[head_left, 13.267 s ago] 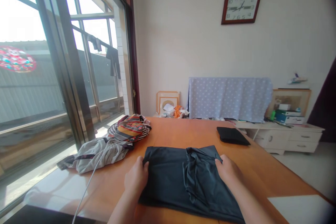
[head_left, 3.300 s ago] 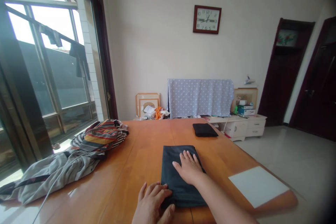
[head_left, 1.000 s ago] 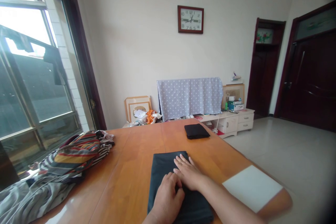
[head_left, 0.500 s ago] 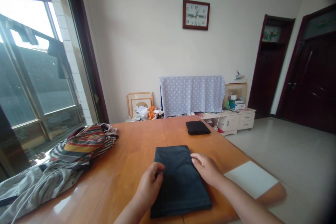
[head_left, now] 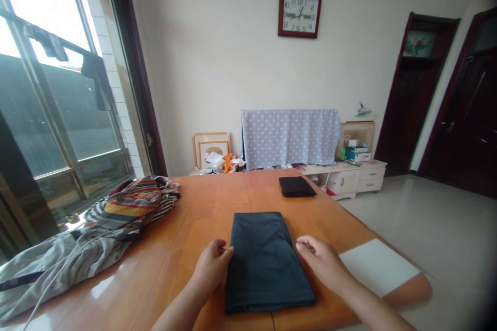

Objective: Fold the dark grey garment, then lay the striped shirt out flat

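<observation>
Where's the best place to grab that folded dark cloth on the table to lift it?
Probably along its two long edges, near the middle. The folded dark cloth lies flat and is longer than it is wide, so coming in from either side should support it without it sagging. Your left hand and right hand are beside those edges on the wooden table.

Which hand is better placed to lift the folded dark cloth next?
Probably the left hand: its fingertips appear to touch the left edge of the folded dark cloth. The right hand sits apart from the cloth, just off its right edge.
</observation>
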`<state>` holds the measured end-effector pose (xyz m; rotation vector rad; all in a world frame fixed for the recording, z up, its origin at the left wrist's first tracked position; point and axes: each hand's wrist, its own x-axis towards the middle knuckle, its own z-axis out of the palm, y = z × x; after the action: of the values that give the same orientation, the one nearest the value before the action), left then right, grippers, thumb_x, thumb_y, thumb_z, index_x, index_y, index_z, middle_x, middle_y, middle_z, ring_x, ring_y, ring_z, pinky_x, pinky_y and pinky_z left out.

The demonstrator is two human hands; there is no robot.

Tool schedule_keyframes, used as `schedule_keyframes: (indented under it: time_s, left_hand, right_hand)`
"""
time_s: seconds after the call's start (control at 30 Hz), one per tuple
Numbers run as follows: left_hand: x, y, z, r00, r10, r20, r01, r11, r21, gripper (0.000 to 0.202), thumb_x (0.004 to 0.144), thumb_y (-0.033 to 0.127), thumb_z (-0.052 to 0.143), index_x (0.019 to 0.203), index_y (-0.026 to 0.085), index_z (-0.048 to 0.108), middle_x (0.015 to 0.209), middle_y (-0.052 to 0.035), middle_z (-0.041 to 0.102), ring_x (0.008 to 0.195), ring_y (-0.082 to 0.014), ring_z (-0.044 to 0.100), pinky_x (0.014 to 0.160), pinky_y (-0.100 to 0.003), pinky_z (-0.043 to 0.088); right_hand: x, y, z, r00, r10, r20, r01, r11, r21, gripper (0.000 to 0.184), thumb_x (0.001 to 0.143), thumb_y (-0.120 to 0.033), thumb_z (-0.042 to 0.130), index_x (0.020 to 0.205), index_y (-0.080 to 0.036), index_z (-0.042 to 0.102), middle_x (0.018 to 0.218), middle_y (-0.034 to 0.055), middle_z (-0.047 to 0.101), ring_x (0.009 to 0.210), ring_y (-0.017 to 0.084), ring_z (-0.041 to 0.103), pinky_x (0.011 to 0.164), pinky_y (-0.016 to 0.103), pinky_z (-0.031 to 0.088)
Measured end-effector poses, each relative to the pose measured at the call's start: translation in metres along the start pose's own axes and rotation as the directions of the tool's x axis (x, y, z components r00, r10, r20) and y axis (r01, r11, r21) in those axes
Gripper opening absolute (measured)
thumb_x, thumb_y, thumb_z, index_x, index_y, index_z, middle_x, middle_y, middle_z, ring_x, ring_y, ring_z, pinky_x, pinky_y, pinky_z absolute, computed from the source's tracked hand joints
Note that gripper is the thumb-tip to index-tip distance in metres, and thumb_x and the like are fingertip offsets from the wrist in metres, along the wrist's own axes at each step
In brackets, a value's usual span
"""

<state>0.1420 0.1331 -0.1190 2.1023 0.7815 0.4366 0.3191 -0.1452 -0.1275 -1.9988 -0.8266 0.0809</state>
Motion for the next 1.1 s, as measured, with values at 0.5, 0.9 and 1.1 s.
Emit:
schedule_keyframes:
  time_s: [0.5, 0.9, 1.1]
  left_hand:
    - [-0.024, 0.013, -0.020, 0.874, 0.468, 0.134, -0.485, 0.857, 0.175, 0.021, 0.087, 0.021, 0.048, 0.103, 0.025, 0.062, 0.108, -0.0047, 0.067, 0.106, -0.0195, 0.061, 0.096, -0.030, 0.045]
    - [-0.059, 0.018, -0.017, 0.779, 0.464, 0.423, -0.609, 0.720, 0.332, 0.064, 0.063, 0.024, 0.073, 0.125, 0.031, 0.059, 0.120, -0.0045, 0.062, 0.110, -0.0277, 0.057, 0.101, -0.040, 0.040]
    - [-0.065, 0.023, -0.009, 0.789, 0.498, 0.361, -0.614, 0.675, 0.409, 0.043, 0.074, 0.013, 0.054, 0.115, 0.026, 0.062, 0.108, -0.0065, 0.065, 0.100, -0.0256, 0.058, 0.094, -0.039, 0.040]
  right_hand:
    - [0.007, -0.029, -0.007, 0.935, -0.321, 0.152, 0.352, 0.894, -0.277, 0.025, 0.096, -0.036, 0.044, 0.101, -0.028, 0.067, 0.101, 0.0041, 0.070, 0.095, 0.019, 0.064, 0.084, 0.030, 0.048]
    - [-0.045, -0.035, -0.006, 0.899, -0.170, 0.404, 0.336, 0.859, -0.386, 0.061, 0.077, -0.041, 0.069, 0.136, -0.033, 0.059, 0.141, 0.0066, 0.059, 0.129, 0.032, 0.053, 0.112, 0.044, 0.040]
    - [-0.049, -0.042, -0.006, 0.892, -0.180, 0.415, 0.361, 0.835, -0.415, 0.060, 0.080, -0.046, 0.066, 0.137, -0.029, 0.058, 0.141, 0.0085, 0.058, 0.129, 0.032, 0.051, 0.112, 0.045, 0.038]
